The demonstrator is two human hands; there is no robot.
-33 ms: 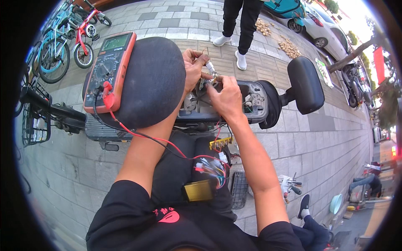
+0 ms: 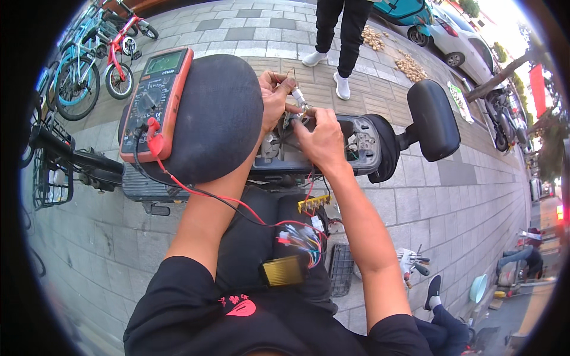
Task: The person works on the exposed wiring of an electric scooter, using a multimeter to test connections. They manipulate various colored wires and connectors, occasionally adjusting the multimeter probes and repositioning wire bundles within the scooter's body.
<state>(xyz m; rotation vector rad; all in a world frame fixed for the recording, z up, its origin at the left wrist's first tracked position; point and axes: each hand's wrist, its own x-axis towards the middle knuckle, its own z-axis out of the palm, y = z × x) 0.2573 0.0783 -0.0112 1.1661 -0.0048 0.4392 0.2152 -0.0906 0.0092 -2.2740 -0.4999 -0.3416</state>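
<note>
Over the opened body of an electric scooter, both my hands are close together. My left hand is closed in a pinch on a white wire connector, with a thin wire end standing up past the fingertips. Just right of it, my right hand has its fingers closed on wires below that connector; the exact grip is partly hidden. An orange-edged multimeter leans against the black seat, and its red and black leads run across my left forearm toward my lap.
On my lap lie a yellow finned box, a bundle of coloured wires and a yellow terminal strip. A padded backrest juts out at right. A person in dark trousers stands beyond the scooter; tools lie at right.
</note>
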